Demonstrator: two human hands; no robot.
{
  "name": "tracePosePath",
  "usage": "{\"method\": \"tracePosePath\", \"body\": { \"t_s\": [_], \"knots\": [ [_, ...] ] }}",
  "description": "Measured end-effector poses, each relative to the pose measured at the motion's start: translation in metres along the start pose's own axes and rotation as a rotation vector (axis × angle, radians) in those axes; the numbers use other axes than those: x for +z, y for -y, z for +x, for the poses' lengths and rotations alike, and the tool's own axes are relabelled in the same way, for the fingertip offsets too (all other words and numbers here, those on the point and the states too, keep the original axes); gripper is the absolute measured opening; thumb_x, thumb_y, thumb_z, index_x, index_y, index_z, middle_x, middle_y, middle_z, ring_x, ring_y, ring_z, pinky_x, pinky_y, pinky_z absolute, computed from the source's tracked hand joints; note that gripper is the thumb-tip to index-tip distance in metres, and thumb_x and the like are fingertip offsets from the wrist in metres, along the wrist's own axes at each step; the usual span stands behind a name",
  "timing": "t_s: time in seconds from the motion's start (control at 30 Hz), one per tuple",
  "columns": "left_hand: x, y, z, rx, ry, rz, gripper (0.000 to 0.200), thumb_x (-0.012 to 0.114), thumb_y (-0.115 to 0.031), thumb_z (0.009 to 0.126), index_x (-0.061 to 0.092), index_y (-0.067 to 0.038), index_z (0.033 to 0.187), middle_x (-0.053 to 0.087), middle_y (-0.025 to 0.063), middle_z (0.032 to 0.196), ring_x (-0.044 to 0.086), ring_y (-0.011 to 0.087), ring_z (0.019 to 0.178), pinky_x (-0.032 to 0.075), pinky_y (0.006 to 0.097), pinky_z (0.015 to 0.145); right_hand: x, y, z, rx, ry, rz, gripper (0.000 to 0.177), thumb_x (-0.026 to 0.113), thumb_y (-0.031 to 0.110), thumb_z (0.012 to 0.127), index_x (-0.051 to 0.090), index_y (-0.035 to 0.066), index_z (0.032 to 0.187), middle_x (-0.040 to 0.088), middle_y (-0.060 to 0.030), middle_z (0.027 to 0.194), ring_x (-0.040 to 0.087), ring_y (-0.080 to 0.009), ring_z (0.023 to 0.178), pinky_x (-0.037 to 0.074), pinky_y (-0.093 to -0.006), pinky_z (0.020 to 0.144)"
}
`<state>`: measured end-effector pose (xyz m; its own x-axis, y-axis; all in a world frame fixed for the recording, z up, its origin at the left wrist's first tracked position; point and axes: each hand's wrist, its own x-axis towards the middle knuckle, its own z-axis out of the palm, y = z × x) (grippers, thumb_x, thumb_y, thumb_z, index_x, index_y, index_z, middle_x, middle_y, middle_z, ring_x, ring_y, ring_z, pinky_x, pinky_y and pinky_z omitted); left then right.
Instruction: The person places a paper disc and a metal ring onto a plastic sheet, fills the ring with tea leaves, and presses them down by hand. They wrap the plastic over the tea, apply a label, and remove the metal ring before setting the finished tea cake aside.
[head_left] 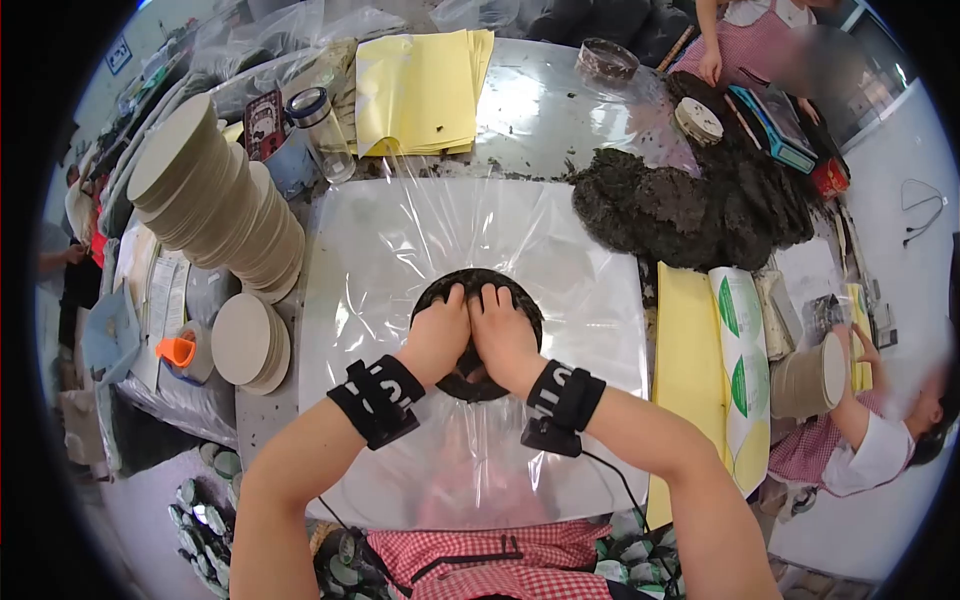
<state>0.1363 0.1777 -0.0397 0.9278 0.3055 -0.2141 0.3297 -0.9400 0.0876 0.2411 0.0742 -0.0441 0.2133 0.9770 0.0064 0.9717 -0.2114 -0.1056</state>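
A round dark mould or ring [478, 392] filled with dark material lies on a clear plastic sheet [590, 330] in the middle of the table. My left hand [437, 335] rests on the left part of the dark material, its fingers bent and pressed together. Against it, my right hand [503, 335] presses on the same material from the right, fingers also bent and close together. Both thumbs point inward, and what lies under the palms is hidden. Black straps are round both wrists.
Stacked round discs [225, 210] and a shorter stack [250, 342] stand left. Yellow sheets [415, 95] and a glass bottle [325, 135] lie beyond. A dark clay-like heap [690, 205] is at right, above green-printed wrappers [740, 350]. Two people in checked aprons are at the right side.
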Motion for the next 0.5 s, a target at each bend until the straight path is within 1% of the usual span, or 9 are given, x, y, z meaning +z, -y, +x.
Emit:
{"method": "tracePosePath", "body": {
  "t_s": [0.07,0.13,0.17,0.27,0.3,0.33,0.4,0.43,0.5],
  "knots": [
    [-0.013,-0.003,-0.006,0.004,0.005,-0.003,0.079,0.092,-0.021,0.061,0.055,0.011,0.124,0.054,0.0209,0.125,0.067,0.034,0.095,0.061,0.0378,0.08,-0.014,-0.003,-0.006,-0.035,-0.01,0.042,0.071,0.088,0.023,0.059,0.058,-0.001,0.118,0.052,-0.0132,0.117,0.052,-0.0294,0.114,0.058,-0.0333,0.083],
    [-0.017,0.006,-0.015,0.062,0.014,-0.038,0.074,0.092,-0.023,0.063,0.057,0.008,0.12,0.055,0.0219,0.126,0.068,0.0364,0.093,0.06,0.04,0.083,-0.029,-0.006,-0.014,-0.19,-0.019,0.05,0.046,0.083,0.018,0.067,0.065,0.001,0.106,0.057,-0.0115,0.114,0.054,-0.0281,0.112,0.057,-0.0371,0.08],
    [-0.035,0.015,-0.02,0.108,0.101,-0.15,0.061,0.087,-0.021,0.071,0.059,0.004,0.119,0.058,0.0224,0.123,0.068,0.0393,0.093,0.058,0.0439,0.083,-0.025,-0.009,-0.018,-0.261,-0.218,0.177,0.026,0.08,0.014,0.072,0.069,0.003,0.094,0.061,-0.0106,0.113,0.055,-0.0278,0.113,0.055,-0.04,0.082],
    [-0.07,0.048,-0.046,0.151,-0.102,-0.324,0.037,0.077,-0.019,0.084,0.064,0.001,0.113,0.064,0.02,0.107,0.068,0.0384,0.094,0.055,0.0444,0.08,-0.027,-0.009,-0.029,-0.346,-0.185,0.502,0.011,0.074,0.011,0.079,0.07,0.005,0.088,0.064,-0.0093,0.114,0.056,-0.0278,0.116,0.053,-0.0389,0.086],
    [-0.068,0.064,-0.05,0.01,-0.34,-0.414,0.027,0.072,-0.018,0.088,0.066,-0.001,0.108,0.065,0.0179,0.099,0.067,0.0378,0.091,0.054,0.0446,0.078,-0.005,-0.012,-0.02,-0.466,-0.093,0.413,0.019,0.071,0.02,0.084,0.07,0.009,0.1,0.06,-0.0092,0.124,0.053,-0.0303,0.12,0.053,-0.0437,0.094],
    [-0.066,0.085,-0.051,-0.135,-0.59,-0.498,0.019,0.068,-0.018,0.092,0.068,-0.002,0.103,0.066,0.0158,0.091,0.067,0.0372,0.088,0.052,0.0448,0.077,-0.009,-0.01,-0.018,-0.484,-0.112,0.342,0.028,0.072,0.024,0.084,0.069,0.013,0.109,0.056,-0.0104,0.132,0.05,-0.0324,0.126,0.048,-0.0497,0.099],
    [-0.027,0.148,-0.032,-0.432,-0.973,-0.304,0.014,0.069,-0.016,0.091,0.069,-0.002,0.096,0.065,0.0136,0.091,0.065,0.0344,0.089,0.051,0.0385,0.079,-0.019,-0.005,-0.011,-0.543,-0.149,0.187,0.045,0.073,0.031,0.084,0.066,0.02,0.128,0.048,-0.0128,0.147,0.043,-0.0368,0.137,0.037,-0.0619,0.111],
    [-0.021,0.162,-0.026,-0.497,-0.714,-0.544,0.016,0.069,-0.016,0.091,0.069,-0.002,0.099,0.064,0.0132,0.095,0.064,0.0329,0.092,0.05,0.0377,0.08,-0.012,-0.003,-0.007,-0.535,0.012,0.197,0.067,0.075,0.041,0.082,0.054,0.03,0.145,0.033,-0.0143,0.161,0.029,-0.0401,0.147,0.018,-0.072,0.117],
    [-0.011,0.177,-0.023,-0.59,-0.142,-1.0,0.021,0.07,-0.017,0.092,0.067,-0.001,0.105,0.063,0.0123,0.102,0.063,0.0297,0.099,0.049,0.0362,0.083,-0.016,-0.001,-0.009,-0.538,0.029,0.196,0.065,0.075,0.042,0.082,0.055,0.03,0.144,0.034,-0.0151,0.159,0.03,-0.0398,0.147,0.019,-0.0708,0.117]
  ]
}}
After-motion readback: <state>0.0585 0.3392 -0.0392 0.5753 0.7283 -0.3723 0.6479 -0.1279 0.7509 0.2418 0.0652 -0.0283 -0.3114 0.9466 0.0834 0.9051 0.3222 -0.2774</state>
